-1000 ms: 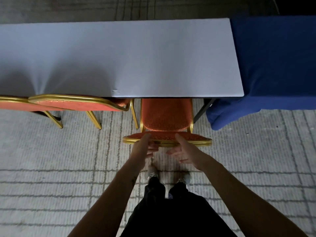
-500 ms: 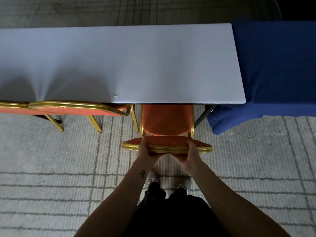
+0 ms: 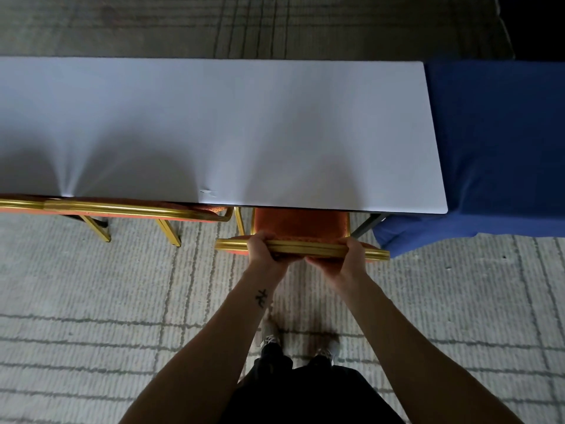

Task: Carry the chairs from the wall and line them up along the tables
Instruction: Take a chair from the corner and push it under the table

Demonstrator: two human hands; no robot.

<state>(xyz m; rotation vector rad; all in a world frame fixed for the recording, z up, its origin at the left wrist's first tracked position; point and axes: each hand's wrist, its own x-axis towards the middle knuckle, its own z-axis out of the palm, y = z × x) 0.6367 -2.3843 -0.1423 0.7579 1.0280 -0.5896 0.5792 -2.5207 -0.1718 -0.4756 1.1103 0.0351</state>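
Item: chair (image 3: 301,223), red seat, gilt frame. We record both hands clasped over its top back rail, left hand (image 3: 263,249) towards the rail's left end and right hand (image 3: 351,255) towards its right, with fingers curled over the far side and a stretch of bare rail between them.

Change noted: a second ago both hands were spread and only reaching for the rail. Half a second ago they had closed on it. Since then less of the seat shows beyond the grip, so the chair appears to have gone further under the table edge, though the shifting camera leaves us unsure how far.

Item: white table (image 3: 214,127), directly beyond the grip, its near edge over the seat.

Item: blue-draped table (image 3: 501,142), right of the grip, butted against the white one.

Item: second chair (image 3: 128,208), just left of the grip, also tucked under the white table. A third chair (image 3: 18,203) overlaps it further left.

Item: patterned carpet (image 3: 91,301), with the person's shoes (image 3: 270,338) standing below the grip.
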